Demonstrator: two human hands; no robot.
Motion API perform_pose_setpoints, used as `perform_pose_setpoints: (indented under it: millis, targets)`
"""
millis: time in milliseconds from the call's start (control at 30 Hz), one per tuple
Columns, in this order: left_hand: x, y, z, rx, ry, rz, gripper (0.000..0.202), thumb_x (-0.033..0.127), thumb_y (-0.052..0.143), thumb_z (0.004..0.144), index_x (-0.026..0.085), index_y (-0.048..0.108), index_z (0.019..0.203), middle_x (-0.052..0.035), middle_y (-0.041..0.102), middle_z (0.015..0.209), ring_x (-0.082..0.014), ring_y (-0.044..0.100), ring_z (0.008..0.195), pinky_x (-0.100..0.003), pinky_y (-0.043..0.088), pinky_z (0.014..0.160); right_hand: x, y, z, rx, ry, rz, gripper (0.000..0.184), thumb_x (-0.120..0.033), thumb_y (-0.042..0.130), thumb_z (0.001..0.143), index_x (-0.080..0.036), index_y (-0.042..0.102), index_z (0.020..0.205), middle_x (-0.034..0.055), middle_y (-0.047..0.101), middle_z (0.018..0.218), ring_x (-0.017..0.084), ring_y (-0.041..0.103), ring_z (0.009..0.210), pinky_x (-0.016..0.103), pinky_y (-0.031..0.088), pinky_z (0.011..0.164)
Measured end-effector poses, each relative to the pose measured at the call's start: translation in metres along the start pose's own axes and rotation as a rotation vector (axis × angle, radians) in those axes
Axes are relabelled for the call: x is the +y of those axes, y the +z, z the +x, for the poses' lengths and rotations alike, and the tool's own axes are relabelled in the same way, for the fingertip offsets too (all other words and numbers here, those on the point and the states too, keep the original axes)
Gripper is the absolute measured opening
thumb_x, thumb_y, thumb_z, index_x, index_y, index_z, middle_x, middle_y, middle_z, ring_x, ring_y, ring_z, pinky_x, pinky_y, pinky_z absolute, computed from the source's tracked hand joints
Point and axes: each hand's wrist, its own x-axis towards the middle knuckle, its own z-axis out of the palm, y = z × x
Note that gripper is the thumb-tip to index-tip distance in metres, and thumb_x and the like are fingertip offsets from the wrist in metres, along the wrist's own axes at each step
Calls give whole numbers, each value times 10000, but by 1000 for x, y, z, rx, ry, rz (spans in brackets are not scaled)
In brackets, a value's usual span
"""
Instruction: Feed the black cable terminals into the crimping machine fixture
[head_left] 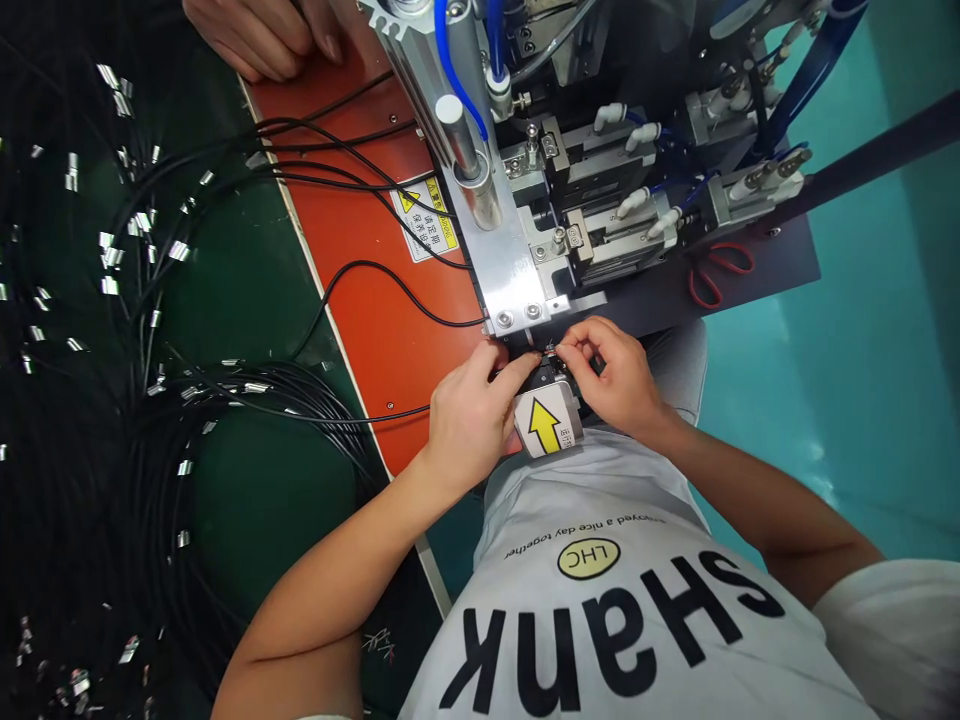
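- Just under our fingertips sits a black fixture at the front edge of the machine; we cannot tell whether anything is seated in it.
- Left of our hands, the dark green desk bears a coil of black cables and a wide tangle of others, many ending in shiny metal connectors.
- The small piece at our fingertips, directly above the fixture, looks thin, with pale and reddish bits; its exact form is too small to make out.
- Our right hand has thumb and forefinger pinched together on that piece, the other fingers curled.
- Our left hand lies opposite, fingers bent and thumb reaching to the fixture; we cannot tell whether it grips anything.
- One slim black cable runs over the orange-red base plate and disappears behind our left hand.
- Nearer our body, just below the fingertips, a block carries a yellow arrow label.
- Beyond our hands stand a bright metal plate and pneumatic cylinders; past our right hand lie red looped handles.
- Far beyond our left hand, a co-worker's hand rests at the base plate's edge.
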Motion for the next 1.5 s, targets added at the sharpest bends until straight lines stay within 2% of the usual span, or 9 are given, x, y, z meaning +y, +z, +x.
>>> perform_pose_setpoints:
  millis: [133, 267, 467, 633, 800, 967, 1167, 1400, 1500]
  targets:
    - [-1, 0, -1, -6, -7, -29, 345, 186, 402, 972, 227, 644, 1215, -88, 578, 984, -175, 595, 840, -251, 445, 632, 12, 6, -2, -69, 226, 351, 210, -418, 597, 928, -224, 568, 854, -25, 562, 679, 122, 518, 548, 266, 393, 509]
    - [-2, 0, -1, 5, 20, -70, 333, 165, 408, 968, 206, 631, 1212, -84, 596, 986, -170, 600, 839, -251, 452, 646, 12, 3, -1, -54, 292, 429, 266, -475, 634, 895, -211, 636, 930, -15, 590, 747, 95, 480, 519, 246, 357, 470]
    - [-3, 0, -2, 19, 32, -105, 271, 155, 408, 976, 168, 615, 1150, -73, 647, 950, -172, 605, 843, -267, 453, 682, -3, 6, 5, -4, 209, 387, 147, -345, 668, 874, -200, 669, 852, -28, 542, 652, 110, 453, 546, 264, 384, 541]
    - [-1, -1, -1, 3, 46, -22, 267, 193, 405, 992, 160, 634, 1126, -88, 670, 964, -186, 572, 822, -313, 405, 684, -11, 9, 2, 139, 25, 165, 71, -265, 635, 878, -219, 662, 830, 9, 599, 798, 117, 490, 578, 299, 431, 615]
    - [2, -4, 0, 52, 59, 109, 240, 184, 465, 969, 195, 656, 1113, -95, 674, 963, -232, 524, 879, -364, 341, 698, -9, 8, -3, 129, 103, 181, 94, -292, 613, 901, -225, 632, 837, 2, 604, 761, 122, 495, 573, 295, 434, 610]
    - [4, -1, -5, 93, 42, 196, 266, 189, 478, 960, 227, 657, 1153, -104, 622, 939, -231, 501, 840, -357, 340, 685, -3, 10, -1, 34, 270, 357, 156, -356, 629, 898, -221, 591, 830, -31, 533, 656, 100, 440, 512, 251, 325, 478]
    - [3, 0, -6, 51, 40, -23, 306, 133, 399, 977, 147, 615, 1193, -104, 584, 963, -183, 555, 855, -292, 460, 695, 4, 1, 10, -195, 455, 600, 257, -431, 679, 857, -184, 620, 820, -38, 545, 657, 70, 420, 459, 236, 332, 442]
    - [2, 0, -5, 55, 32, -67, 298, 156, 383, 988, 150, 614, 1176, -96, 583, 963, -178, 568, 875, -293, 509, 718, -2, -8, -7, 16, 64, 189, 199, -337, 569, 947, -260, 706, 1069, 56, 687, 1019, 182, 624, 796, 326, 505, 711]
    - [2, 1, -5, 56, 23, -80, 301, 159, 384, 987, 164, 610, 1184, -91, 579, 963, -177, 573, 876, -292, 514, 720, 2, -8, -6, -8, 111, 205, 184, -359, 595, 932, -245, 714, 1014, 43, 695, 933, 159, 600, 682, 317, 497, 653]
